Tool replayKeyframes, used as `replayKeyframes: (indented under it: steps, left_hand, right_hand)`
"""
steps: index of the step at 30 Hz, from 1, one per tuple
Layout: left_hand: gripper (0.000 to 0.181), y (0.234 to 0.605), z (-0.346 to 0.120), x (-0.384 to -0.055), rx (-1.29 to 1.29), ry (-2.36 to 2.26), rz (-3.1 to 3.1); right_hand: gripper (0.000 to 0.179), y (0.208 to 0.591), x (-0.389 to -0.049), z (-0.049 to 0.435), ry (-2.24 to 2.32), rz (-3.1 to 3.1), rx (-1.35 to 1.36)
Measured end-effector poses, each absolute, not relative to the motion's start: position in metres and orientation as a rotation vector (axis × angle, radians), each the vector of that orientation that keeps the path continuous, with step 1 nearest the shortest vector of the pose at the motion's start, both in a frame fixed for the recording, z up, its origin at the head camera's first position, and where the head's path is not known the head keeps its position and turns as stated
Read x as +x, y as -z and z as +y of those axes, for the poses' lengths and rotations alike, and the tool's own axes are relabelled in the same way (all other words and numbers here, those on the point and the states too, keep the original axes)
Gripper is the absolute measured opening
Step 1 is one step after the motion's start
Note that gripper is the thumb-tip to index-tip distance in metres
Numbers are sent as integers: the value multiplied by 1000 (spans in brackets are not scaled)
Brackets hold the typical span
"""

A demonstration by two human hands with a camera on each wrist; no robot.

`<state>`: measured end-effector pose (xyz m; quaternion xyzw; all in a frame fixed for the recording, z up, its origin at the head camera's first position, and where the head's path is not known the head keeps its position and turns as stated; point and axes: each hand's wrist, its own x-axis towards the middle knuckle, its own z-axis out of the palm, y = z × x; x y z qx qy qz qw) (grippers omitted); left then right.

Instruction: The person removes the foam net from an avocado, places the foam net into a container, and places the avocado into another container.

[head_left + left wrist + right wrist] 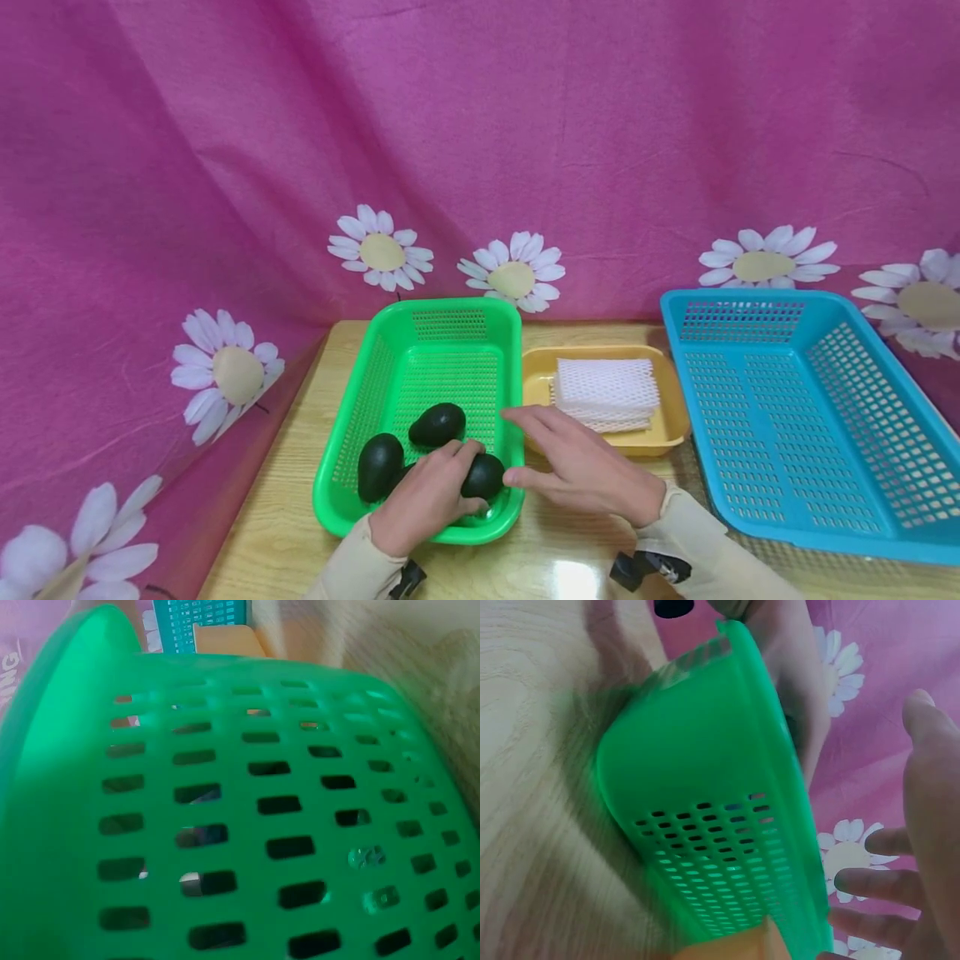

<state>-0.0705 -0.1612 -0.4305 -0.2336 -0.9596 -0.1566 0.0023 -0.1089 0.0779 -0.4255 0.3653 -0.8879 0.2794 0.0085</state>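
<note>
In the head view, my left hand [429, 493] reaches into the front of the green basket [516, 367] and grips a dark avocado [486, 477], fingers over its top and thumb at its near side. Two more dark avocados, one on the left [379, 467] and one behind [438, 425], lie close by, and part of another shows under the hand. My right hand [581, 467] hovers by the basket's right rim, its fingers extended and holding nothing. The left wrist view is filled by the basket's perforated wall [247, 814], which hides that hand.
Right of the green basket stands a yellow tray [671, 417] with a stack of white foam net sleeves [606, 392]. A larger blue basket [787, 433] stands farther right. A pink flowered cloth [600, 150] hangs behind the wooden table [255, 533].
</note>
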Motion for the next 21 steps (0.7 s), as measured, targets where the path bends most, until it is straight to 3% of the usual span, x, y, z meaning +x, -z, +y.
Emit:
replayKeyframes:
  steps: [21]
  left_hand:
    - [53, 426, -164, -72, -742, 415, -3025]
  right_hand:
    - [70, 429, -107, 76, -780, -2669, 1228]
